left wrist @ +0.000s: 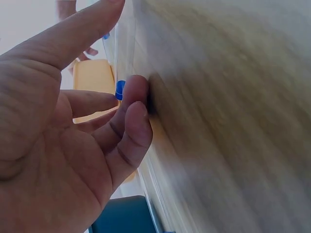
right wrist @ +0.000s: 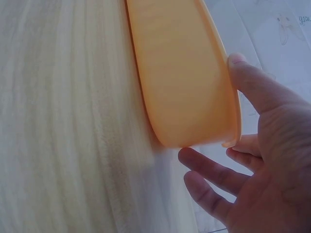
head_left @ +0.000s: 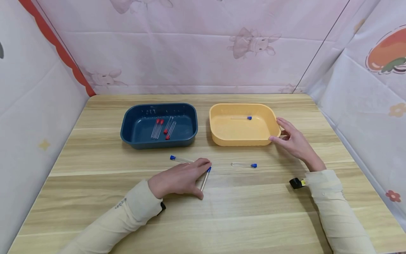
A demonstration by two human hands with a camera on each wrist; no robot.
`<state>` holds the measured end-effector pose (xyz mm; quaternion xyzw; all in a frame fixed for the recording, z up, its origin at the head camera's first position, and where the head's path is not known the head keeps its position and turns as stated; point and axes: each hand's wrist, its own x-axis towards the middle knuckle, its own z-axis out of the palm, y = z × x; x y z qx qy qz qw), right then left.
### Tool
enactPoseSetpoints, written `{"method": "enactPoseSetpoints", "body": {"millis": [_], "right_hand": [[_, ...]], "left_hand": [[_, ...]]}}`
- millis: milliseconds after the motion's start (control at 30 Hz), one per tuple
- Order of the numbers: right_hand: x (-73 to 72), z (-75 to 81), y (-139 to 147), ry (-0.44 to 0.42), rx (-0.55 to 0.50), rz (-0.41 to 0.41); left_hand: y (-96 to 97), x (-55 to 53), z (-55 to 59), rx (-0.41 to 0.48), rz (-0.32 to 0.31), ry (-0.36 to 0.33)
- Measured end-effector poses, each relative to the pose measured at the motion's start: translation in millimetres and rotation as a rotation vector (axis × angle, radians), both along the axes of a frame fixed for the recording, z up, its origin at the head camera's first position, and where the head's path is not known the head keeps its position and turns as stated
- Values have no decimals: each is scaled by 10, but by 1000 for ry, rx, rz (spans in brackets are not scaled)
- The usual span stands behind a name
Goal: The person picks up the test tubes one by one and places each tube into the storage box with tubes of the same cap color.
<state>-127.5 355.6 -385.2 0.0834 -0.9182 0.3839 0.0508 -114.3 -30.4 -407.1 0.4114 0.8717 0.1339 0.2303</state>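
My left hand [head_left: 182, 178] is low over the table with thumb and index finger spread along a blue-capped test tube [head_left: 205, 180]. In the left wrist view, its blue cap [left wrist: 120, 91] is by the fingertips and the thumb stands apart; firm contact is unclear. Another blue-capped tube [head_left: 179, 159] lies partly behind that hand. A third blue-capped tube [head_left: 242, 164] lies to the right. My right hand [head_left: 295, 143] holds the yellow tray [head_left: 242, 142] at its right end, thumb on the front corner of the rim. Inside that tray lies one blue-capped tube [head_left: 241, 118].
Left of the yellow tray stands a dark blue tray [head_left: 158, 144] with several red-capped tubes [head_left: 157, 128] in it. Printed cloth walls [head_left: 190, 60] enclose the wooden table [head_left: 253, 211] at the back and sides.
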Motion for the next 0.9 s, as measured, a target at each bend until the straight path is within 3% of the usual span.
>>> {"method": "enactPoseSetpoints", "body": {"millis": [500, 900], "right_hand": [[1, 2, 6, 0, -7, -1], [10, 6, -10, 7, 12, -12]], "left_hand": [[15, 8, 2, -21, -7, 15], [25, 21, -45, 34, -29, 68]]}}
